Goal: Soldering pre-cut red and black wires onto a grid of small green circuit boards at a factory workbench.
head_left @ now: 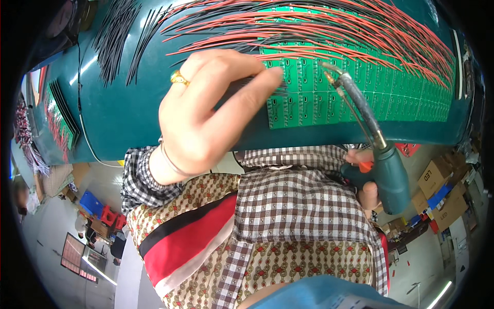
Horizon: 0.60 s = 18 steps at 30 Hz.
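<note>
My left hand [206, 108], with a gold ring and a thin bracelet, is over the left end of a green circuit board panel [350, 105]. Its thumb and index finger are pinched together. Dark thin wires [249, 82] show between the fingers, their ends close to the leftmost boards. My right hand [368, 193] is wrapped round the handle of a green soldering gun [389, 177], a finger at its orange trigger. The gun's bent metal tube and tip reach up over the panel, a short way right of my left fingers.
Red and black wires [309, 31] lie fanned across the panel's upper part. Bundles of black wires [113, 38] rest on the green table mat [118, 113] at far left. Wired boards [63, 114] stand at the left edge. Cardboard boxes [445, 198] are on the floor at right.
</note>
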Motion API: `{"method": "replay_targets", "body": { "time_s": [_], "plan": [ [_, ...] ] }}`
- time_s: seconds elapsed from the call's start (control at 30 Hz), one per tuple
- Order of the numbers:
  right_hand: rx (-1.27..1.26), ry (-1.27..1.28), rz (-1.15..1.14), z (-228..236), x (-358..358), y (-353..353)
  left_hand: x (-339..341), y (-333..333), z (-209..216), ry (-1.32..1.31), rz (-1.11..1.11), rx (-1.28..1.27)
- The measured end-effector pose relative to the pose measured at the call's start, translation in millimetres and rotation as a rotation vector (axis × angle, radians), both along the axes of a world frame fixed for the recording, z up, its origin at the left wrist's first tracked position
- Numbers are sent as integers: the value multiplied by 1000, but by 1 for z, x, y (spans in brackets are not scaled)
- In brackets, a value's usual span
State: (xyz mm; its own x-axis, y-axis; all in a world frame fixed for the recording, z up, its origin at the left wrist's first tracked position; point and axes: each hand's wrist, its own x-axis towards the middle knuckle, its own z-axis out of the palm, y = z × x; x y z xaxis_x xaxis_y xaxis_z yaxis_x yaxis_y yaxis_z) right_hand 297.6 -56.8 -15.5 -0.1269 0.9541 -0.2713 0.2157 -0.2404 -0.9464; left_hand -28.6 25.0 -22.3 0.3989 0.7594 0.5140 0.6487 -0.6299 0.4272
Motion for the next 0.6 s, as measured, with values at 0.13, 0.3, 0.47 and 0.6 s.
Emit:
{"method": "replay_targets", "body": {
  "time_s": [0.13, 0.3, 0.47, 0.6],
  "plan": [
    [-26, 40, -25, 1, -8, 2, 18, 2, -7, 99, 22, -173],
    [-122, 53, 38, 4, -1, 1, 19, 0, -21, 148, 23, -65],
    [-122, 62, -31, 5, -5, -3, 21, -2, -22, 205, 28, -27],
    [-137, 60, 35, 11, 1, 5, 15, 0, -25, 163, -4, 5]
  ]
}}
